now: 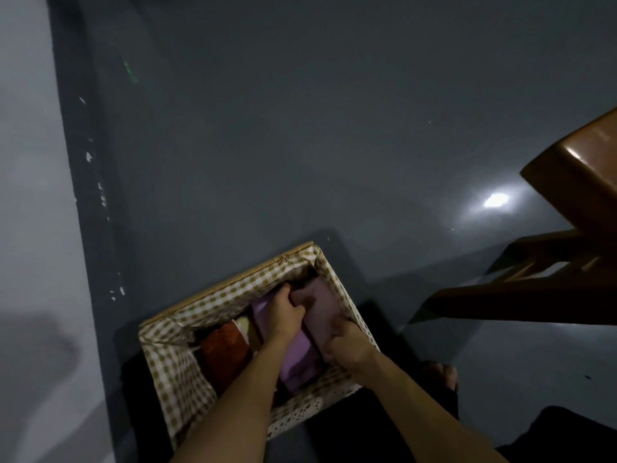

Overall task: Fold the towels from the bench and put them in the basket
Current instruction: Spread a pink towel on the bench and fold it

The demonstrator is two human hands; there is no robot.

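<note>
**Hands inside lined basket, folded towels in place**

Far left of the frame: a pale wall [30,195], smooth, meeting a dark painted skirting strip [86,195] with chipped white spots. The floor [300,145] is grey and glossy, carrying a bright light reflection at right of centre.

Lower centre: a rectangular woven basket [233,279] stands on the floor. It has a straw-coloured rim and a tan-and-white checked cloth lining with a white lace edge along the near side. Contents, left to right: a folded rust-red towel [223,352] of coarse nap; a cream towel [245,324], only a narrow strip showing; a folded purple towel [300,355], smooth; and a duller mauve towel [320,302] against the right wall of the basket.

The left hand [283,312] is inside the basket, fingers curled and gripping the mauve towel at its upper part. The right hand [340,345] has its fingers curled down over the near edge of the same towel, pressing into it.

Lower right: bare toes [440,375] on a dark mat [384,429].

Right edge: a brown wooden bench [581,182], polished, with rounded corners and cross rails beneath.
</note>
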